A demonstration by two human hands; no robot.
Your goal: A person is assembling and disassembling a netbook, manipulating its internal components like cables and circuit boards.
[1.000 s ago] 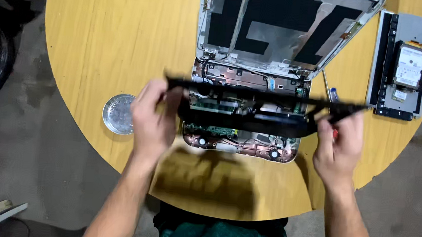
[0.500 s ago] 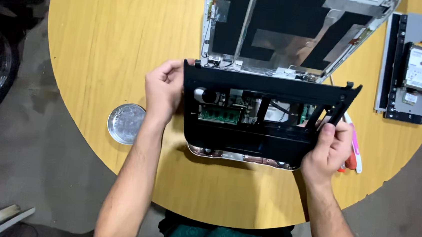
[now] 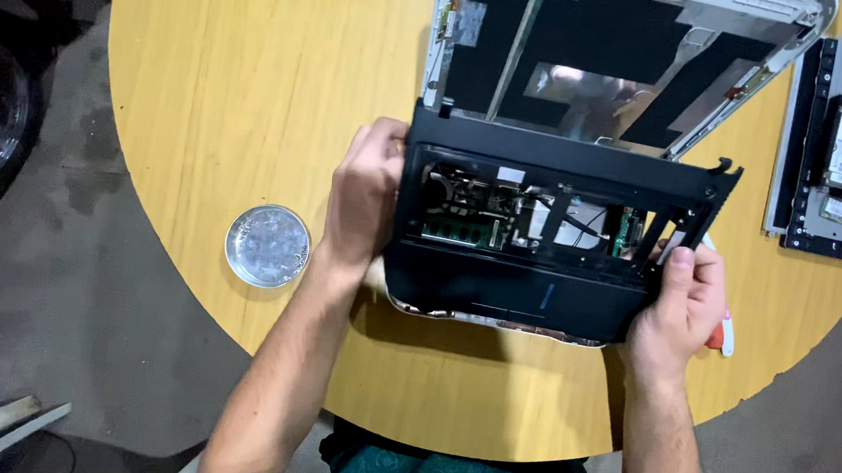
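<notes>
Frame: black laptop palmrest frame [image 3: 538,276], edge-on a second ago, now turned flat over the laptop base [image 3: 494,320], near the tabletop's [image 3: 212,90] front edge.
Lid: silver display back [image 3: 616,52], far edge.
Your left hand [image 3: 364,197]: clamped on the frame's left side.
Your right hand [image 3: 681,307]: pinching its right corner.
Dish: round metal dish [image 3: 267,245], left edge.

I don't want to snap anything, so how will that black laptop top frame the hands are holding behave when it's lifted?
The black laptop top frame is probably light and somewhat flexible: it is mostly open cut-outs with thin ribs. Those ribs and the corner tab look breakable if twisted. The left hand and right hand gripping opposite ends likely limits sagging.
</notes>
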